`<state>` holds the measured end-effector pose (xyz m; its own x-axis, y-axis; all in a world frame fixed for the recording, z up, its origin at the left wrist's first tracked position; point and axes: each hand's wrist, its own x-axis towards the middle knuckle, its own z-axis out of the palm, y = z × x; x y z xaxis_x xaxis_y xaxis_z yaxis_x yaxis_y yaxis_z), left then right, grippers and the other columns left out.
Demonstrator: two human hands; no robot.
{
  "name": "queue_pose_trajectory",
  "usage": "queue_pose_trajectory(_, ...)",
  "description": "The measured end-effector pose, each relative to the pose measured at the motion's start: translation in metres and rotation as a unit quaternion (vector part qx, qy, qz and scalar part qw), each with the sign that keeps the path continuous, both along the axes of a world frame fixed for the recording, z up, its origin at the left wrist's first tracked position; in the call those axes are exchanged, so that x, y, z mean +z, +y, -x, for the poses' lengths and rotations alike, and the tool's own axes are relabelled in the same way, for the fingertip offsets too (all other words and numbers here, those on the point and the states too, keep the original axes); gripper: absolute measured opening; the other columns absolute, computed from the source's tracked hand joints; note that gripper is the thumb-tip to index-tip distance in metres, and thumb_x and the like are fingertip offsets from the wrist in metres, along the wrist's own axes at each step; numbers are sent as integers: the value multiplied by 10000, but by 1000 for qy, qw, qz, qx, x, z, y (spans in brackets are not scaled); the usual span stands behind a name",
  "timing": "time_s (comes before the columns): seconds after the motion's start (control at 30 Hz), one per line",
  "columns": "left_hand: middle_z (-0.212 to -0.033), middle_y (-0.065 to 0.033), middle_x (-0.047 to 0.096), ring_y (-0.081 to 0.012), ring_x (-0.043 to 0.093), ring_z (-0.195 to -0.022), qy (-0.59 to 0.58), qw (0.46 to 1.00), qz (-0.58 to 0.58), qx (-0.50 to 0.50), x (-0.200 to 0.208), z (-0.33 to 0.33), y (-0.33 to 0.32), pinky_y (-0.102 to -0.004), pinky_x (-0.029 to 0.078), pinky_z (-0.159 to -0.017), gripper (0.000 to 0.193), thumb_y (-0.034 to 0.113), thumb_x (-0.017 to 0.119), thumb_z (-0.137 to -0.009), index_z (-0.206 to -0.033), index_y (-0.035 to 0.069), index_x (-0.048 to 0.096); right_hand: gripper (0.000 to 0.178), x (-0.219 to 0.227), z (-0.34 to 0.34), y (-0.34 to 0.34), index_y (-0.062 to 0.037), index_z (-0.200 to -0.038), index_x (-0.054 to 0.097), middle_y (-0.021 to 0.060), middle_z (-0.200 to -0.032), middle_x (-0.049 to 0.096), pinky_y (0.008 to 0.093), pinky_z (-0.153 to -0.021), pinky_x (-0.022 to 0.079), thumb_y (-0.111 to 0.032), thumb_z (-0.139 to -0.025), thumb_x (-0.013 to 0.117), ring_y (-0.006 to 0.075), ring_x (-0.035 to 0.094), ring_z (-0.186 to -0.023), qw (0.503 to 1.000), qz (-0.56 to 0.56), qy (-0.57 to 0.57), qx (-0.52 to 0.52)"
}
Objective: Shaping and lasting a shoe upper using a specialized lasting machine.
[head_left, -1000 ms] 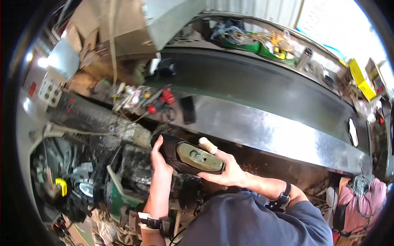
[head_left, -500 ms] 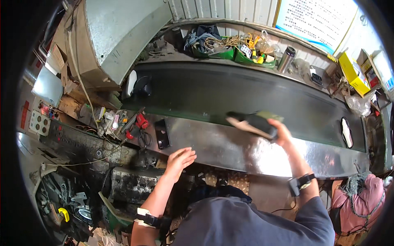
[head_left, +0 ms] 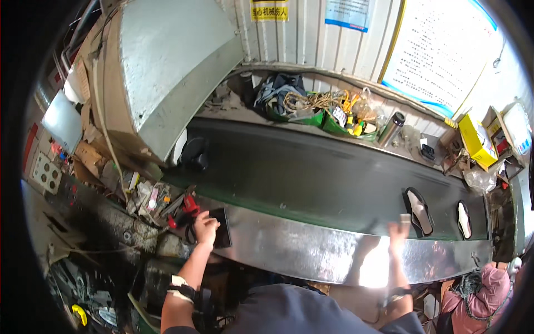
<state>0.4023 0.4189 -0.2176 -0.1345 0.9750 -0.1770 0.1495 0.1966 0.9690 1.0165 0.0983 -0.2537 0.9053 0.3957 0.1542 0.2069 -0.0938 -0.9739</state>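
Note:
My left hand (head_left: 206,230) is at the near left of the metal ledge, fingers curled together by a black flat rectangular object (head_left: 223,234). What it pinches, if anything, I cannot make out. My right hand (head_left: 397,234) is smeared by motion over the belt's near edge; a small pale patch shows at its fingertips. Just right of it, a dark shoe (head_left: 420,212) with a pale inside lies on the dark belt (head_left: 311,181). Farther right lies a similar shoe (head_left: 464,220). Black and white shoe-like shapes (head_left: 194,153) sit at the belt's left end.
A shiny metal ledge (head_left: 289,236) runs along the belt's near side. Left of it lie a red tool (head_left: 190,206) and clutter. Behind the belt are green trays (head_left: 300,119), a steel flask (head_left: 392,128) and a yellow box (head_left: 478,142). A grey metal housing (head_left: 172,50) covers the left end.
The shoe has left my right hand and lies on the belt beside the other one. My left hand has moved left to the black flat object. The view has shifted upward.

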Motion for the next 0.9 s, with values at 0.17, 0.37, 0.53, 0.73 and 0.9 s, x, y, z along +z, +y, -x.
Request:
queue_pose_trajectory(0.17,-1210,-231,639,-350,624,-1142,274,952,-86,-108,8,-48,152,-431,501,-997,715,69,771,-768,-1416,27,472,146,16,182,92,-19,-957,752,73,-841,753,341,-731,563,-133,-880,702,151,700,-814,918,165,69,354)
queue_pose_trajectory(0.37,-1587,-233,332,-427,305,-1470,551,805,-44,-215,39,-92,284,-504,236,-1223,1163,255,833,-692,-1602,129,119,678,51,242,179,-167,-1580,351,76,-1091,730,321,-919,539,-185,-985,676,123,675,-986,879,186,132,419)
queue_pose_trajectory(0.53,-926,-161,766,-214,730,-872,197,825,10,-530,51,-142,324,-335,562,-823,384,219,790,-825,-1056,-81,730,854,61,242,229,-186,-1628,204,125,-1239,669,405,-983,513,-289,-958,723,224,641,-1126,876,65,362,312)
queue_pose_trajectory(0.73,-1341,-270,607,-378,602,-1238,358,878,-214,-236,4,-96,402,-427,460,-1069,609,168,752,-836,-1368,-48,548,825,51,250,271,-208,-1574,248,75,-1154,590,575,-1024,498,-200,-928,761,203,630,-935,803,-133,579,46)
queue_pose_trajectory(0.9,-1489,-283,472,-385,454,-1392,531,837,130,-7,-93,106,498,-443,363,-1163,931,168,804,-732,-1516,-54,354,407,73,235,268,-170,-1303,500,70,-1160,636,624,-1067,418,-292,-965,691,241,621,-1074,739,-159,648,91)
